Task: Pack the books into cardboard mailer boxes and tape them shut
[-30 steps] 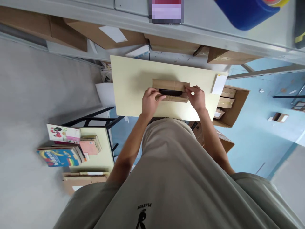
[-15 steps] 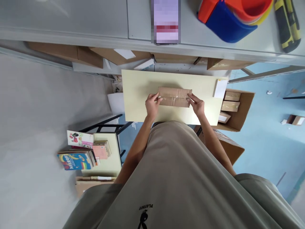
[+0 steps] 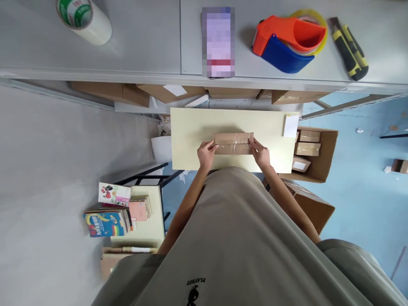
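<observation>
Grey floor (image 3: 63, 153) at left; pale blue floor (image 3: 360, 157) at right. Grey metal shelf (image 3: 143, 46) across top, cardboard boxes (image 3: 239, 92) on level beneath. Pale yellow table (image 3: 191, 127) in middle; smaller table (image 3: 153, 231) with dark frame at lower left, books (image 3: 108, 223) on it. Open carton (image 3: 328, 155) beside middle table, right. Bright glare on tabletop's right part.

Tape roll (image 3: 98, 25): upper left, cropped above.
Purple item (image 3: 219, 42): top centre, blurred.
Shirt print (image 3: 193, 295): bottom centre, cropped below.
</observation>
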Demonstrator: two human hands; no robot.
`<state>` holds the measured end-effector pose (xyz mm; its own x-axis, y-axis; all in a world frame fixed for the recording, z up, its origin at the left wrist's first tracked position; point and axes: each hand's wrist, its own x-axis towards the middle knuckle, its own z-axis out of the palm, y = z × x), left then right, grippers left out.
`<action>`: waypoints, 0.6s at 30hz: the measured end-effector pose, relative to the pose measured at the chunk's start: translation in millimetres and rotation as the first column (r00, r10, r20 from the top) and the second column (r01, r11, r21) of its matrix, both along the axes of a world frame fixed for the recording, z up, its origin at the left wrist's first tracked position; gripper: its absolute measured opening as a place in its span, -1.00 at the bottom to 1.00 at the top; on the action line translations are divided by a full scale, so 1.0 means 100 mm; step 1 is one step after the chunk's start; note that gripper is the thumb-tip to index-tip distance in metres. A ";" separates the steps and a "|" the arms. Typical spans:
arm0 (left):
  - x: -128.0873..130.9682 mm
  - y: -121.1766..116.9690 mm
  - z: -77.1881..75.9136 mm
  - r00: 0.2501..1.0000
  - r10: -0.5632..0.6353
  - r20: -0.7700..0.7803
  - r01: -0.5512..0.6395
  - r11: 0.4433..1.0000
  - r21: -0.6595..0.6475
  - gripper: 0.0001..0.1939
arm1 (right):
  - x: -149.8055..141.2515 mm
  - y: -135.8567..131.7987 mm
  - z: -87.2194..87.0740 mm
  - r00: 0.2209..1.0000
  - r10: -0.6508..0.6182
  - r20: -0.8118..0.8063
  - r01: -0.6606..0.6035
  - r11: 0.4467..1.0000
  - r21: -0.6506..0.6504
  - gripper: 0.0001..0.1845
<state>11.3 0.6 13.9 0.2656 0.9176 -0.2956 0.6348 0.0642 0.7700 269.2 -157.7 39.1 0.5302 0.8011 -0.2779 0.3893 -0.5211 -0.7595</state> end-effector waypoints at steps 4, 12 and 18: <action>0.04 0.02 0.02 1.000 0.016 0.009 -0.017 1.000 0.027 -0.79 | -0.05 0.00 -0.04 1.000 -0.028 -0.004 0.028 0.999 0.041 -0.54; 0.07 0.07 0.20 0.986 -0.112 -0.124 0.119 0.991 0.056 -0.75 | -0.04 0.06 -0.05 0.987 -0.130 -0.095 0.136 0.989 0.063 -0.59; 0.07 0.33 0.61 0.834 -0.410 -0.369 0.468 0.880 0.079 -0.82 | 0.09 0.22 0.30 0.984 0.073 0.165 -0.075 0.997 0.008 -0.73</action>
